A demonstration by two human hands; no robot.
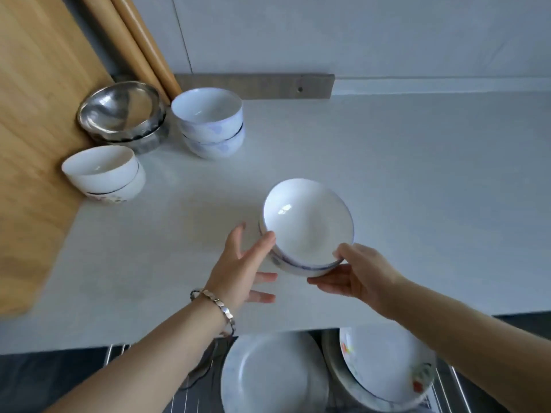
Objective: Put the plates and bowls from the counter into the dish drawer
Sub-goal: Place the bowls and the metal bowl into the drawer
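A short stack of white bowls with blue rims is tilted above the white counter, near its front edge. My right hand grips the stack's near right rim, thumb on top and fingers beneath. My left hand touches the stack's left side with spread fingers. Below the counter edge the dish drawer's wire rack stands pulled out, holding a pale blue plate and a flowered plate. Farther back on the counter stand stacked blue-patterned bowls and stacked white bowls.
Nested steel bowls sit at the back left corner. A wooden cutting board leans along the left side, with wooden rolling pins behind it. A grey strip runs along the wall.
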